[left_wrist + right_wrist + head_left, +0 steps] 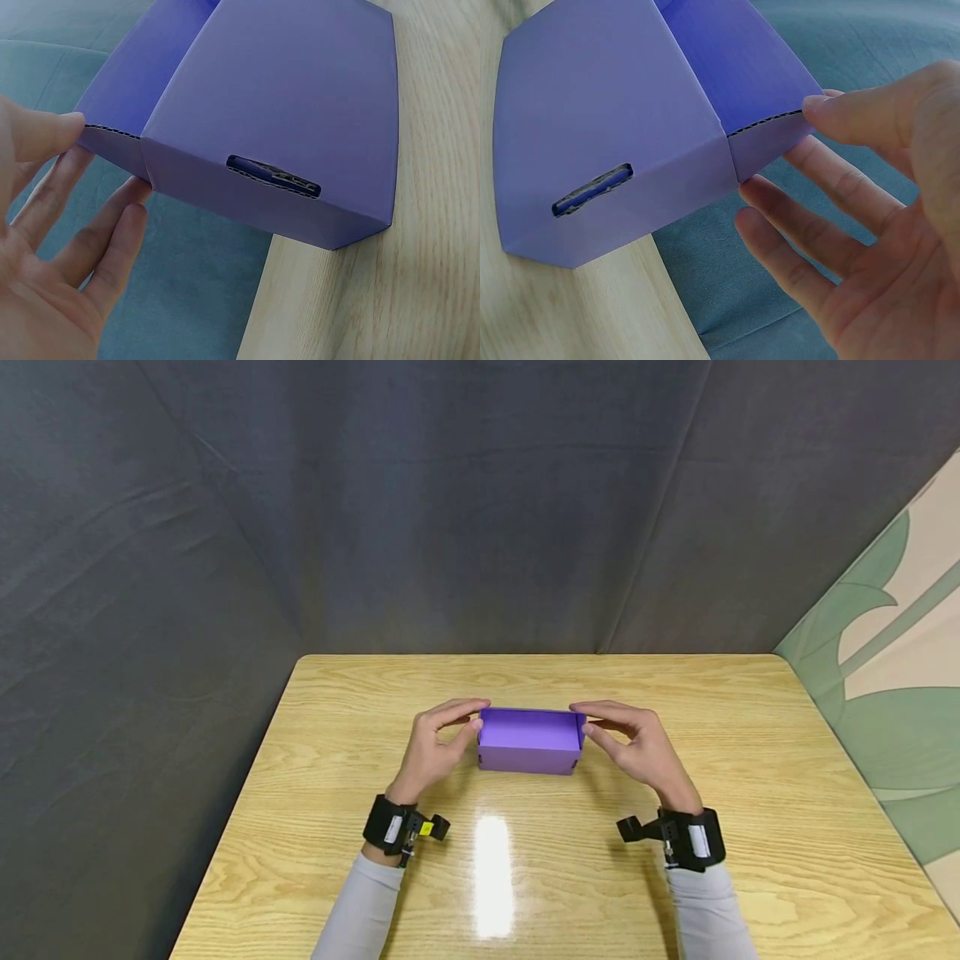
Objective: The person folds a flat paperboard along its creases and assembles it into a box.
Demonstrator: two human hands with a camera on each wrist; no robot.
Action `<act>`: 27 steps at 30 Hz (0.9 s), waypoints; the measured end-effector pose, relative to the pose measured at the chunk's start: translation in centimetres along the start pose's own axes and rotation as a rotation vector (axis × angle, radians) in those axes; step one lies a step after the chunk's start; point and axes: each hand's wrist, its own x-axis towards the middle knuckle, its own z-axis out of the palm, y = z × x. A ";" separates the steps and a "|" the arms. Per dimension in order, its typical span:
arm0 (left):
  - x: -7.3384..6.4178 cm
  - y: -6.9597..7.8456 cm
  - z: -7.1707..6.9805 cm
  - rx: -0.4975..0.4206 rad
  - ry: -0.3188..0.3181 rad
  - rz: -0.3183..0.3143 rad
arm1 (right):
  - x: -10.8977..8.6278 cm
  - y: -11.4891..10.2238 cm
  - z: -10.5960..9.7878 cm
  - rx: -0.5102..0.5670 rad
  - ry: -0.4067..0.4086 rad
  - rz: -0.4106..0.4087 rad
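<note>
A small purple cardboard box [528, 759] stands on the wooden table, its brighter inside visible from above. My left hand [437, 745] holds the box's left end, thumb at the upper edge and index finger reaching to the far corner. At the right end my right hand [636, 742] holds it in a mirrored way. In the left wrist view, thumb and fingers pinch a side flap of the lid [116, 146]. The right wrist view shows the opposite side flap [769, 142] pinched likewise. A slot with a torn-looking edge is cut in each end wall.
The light wooden table [360, 693] extends around the box, with a bright glare spot in front of it. Dark grey curtain [465, 527] hangs behind and to the left. A leaf-patterned cloth [900, 710] is at the right. Each wrist wears a black camera band [693, 839].
</note>
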 end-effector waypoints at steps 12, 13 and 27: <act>0.0 -0.1 -0.1 0.005 -0.011 0.004 | 0.0 0.1 0.1 0.018 0.009 -0.029; 0.0 -0.2 -0.1 0.005 -0.011 0.004 | 0.0 0.1 0.1 0.017 0.010 -0.031; -0.1 -0.5 0.1 -0.019 0.003 0.023 | 0.0 0.3 0.3 -0.019 0.028 -0.046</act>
